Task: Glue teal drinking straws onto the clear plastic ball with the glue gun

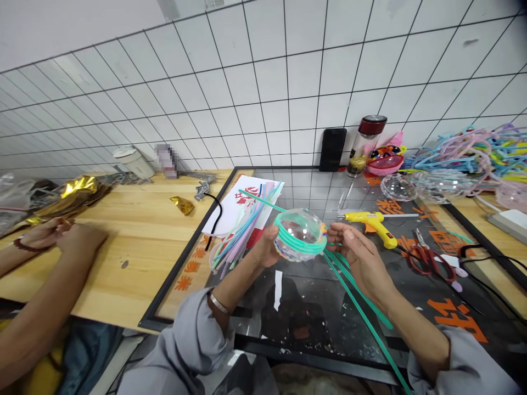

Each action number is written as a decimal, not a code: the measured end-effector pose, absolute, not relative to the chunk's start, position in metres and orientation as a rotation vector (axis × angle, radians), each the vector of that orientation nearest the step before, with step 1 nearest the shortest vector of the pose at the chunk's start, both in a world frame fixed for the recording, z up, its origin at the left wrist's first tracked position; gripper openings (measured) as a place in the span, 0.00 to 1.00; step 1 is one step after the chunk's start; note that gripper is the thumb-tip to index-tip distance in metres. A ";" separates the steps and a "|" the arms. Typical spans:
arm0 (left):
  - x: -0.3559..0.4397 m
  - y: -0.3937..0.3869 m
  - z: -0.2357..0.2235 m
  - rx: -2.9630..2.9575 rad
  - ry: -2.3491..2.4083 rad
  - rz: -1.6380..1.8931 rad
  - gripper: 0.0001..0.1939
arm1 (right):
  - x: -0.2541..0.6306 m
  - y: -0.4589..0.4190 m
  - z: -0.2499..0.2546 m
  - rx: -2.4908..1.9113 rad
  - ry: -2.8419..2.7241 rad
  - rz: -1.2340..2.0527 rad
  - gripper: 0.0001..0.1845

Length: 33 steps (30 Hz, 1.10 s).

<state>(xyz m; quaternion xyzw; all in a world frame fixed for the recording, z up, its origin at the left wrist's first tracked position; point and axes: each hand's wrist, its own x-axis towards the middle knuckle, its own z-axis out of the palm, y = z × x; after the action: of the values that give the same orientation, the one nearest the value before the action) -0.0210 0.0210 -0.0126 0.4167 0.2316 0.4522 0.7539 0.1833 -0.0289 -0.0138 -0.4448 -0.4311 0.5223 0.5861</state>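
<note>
My left hand (pixel 267 249) grips the left side of a clear plastic bowl-shaped half ball (pixel 303 225), held tilted above the black tabletop. Green pipe cleaners (pixel 298 246) are wound round its rim, with colourful bits below them. At the bowl's right edge, near a small orange piece, is my right hand (pixel 364 260). Its fingers are extended and slightly bent, the thumb apart, and no thing shows clearly in it. Long green pipe cleaners (pixel 349 288) pass beneath this hand towards the front edge. Another green end sticks out behind the bowl to the left.
A yellow glue gun (pixel 373 222) and red-handled scissors (pixel 430 263) lie right. Behind stand a phone (pixel 332 149) and a glass bottle (pixel 362 148). Pipe cleaners (pixel 242 230) lie on white paper (pixel 220 216). A co-worker's hands (pixel 69 238) are at the left.
</note>
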 end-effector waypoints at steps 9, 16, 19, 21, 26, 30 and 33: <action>-0.018 0.022 -0.019 0.771 0.536 1.040 0.39 | 0.177 -0.035 -0.011 -1.040 -1.156 1.239 0.26; -0.016 0.023 -0.023 0.729 0.563 1.064 0.33 | 0.178 -0.033 -0.012 -1.069 -1.097 1.297 0.27; -0.014 0.022 -0.023 0.717 0.555 1.075 0.30 | 0.177 -0.034 -0.012 -1.097 -1.045 1.331 0.27; -0.014 0.021 -0.021 0.685 0.559 1.043 0.30 | 0.176 -0.035 -0.011 -1.099 -1.011 1.360 0.27; -0.013 0.017 -0.014 0.589 0.566 0.952 0.30 | 0.176 -0.034 -0.010 -1.070 -0.915 1.456 0.25; -0.013 0.015 -0.009 0.542 0.512 0.879 0.30 | 0.176 -0.033 -0.010 -1.030 -0.893 1.519 0.22; -0.013 0.014 -0.010 0.510 0.498 0.845 0.29 | 0.175 -0.033 -0.010 -1.012 -0.857 1.557 0.22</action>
<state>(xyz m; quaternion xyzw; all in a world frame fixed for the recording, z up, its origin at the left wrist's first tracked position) -0.0134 0.0144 -0.0096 0.2420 0.2364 0.4015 0.8511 0.1746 -0.0329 -0.0098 -0.4224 -0.3575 0.6498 0.5211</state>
